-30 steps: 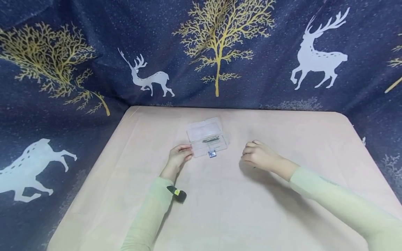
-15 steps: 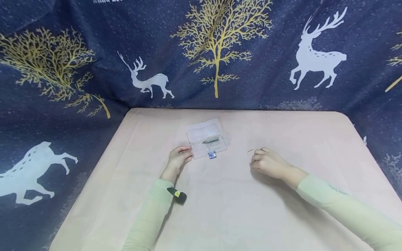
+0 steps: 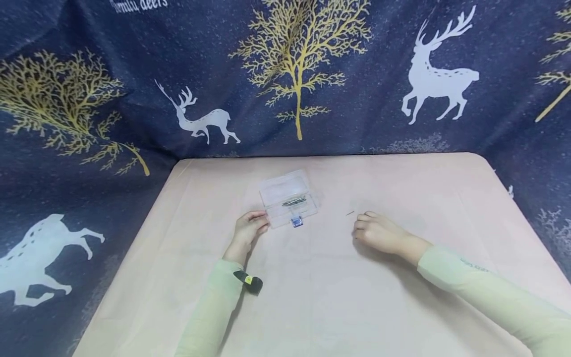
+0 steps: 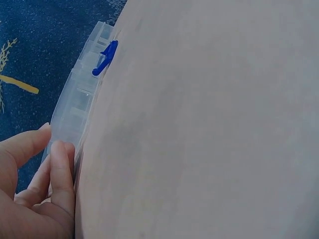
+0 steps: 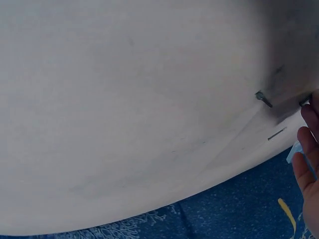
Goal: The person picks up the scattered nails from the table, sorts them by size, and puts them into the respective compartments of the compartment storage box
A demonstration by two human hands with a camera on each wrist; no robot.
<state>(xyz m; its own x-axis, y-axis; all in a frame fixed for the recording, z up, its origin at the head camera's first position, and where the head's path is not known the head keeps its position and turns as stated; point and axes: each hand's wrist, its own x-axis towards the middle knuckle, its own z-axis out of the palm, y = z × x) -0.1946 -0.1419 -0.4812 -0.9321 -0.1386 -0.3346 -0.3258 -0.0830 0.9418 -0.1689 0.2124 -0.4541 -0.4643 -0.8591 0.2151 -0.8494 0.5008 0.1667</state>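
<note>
A clear plastic box with its lid raised lies near the middle of the table, holding several thin dark metal nails. Its latch is blue. My left hand grips the left end of the box, thumb on one side and fingers on the other. To the right, my curled right hand is low over the table, with a small dark metal piece at its fingertips, mostly hidden. Just beyond the fingers lies a loose nail. The right wrist view also shows a short screw-like piece with a wider head.
A pale pink cloth covers the table. Behind it hangs a dark blue curtain printed with deer and yellow trees. A black strap with a small device is worn on the left wrist.
My right hand has moved right and nearer to me, bringing the loose nail into sight. My left hand stays at the box. The head view has shifted slightly.
</note>
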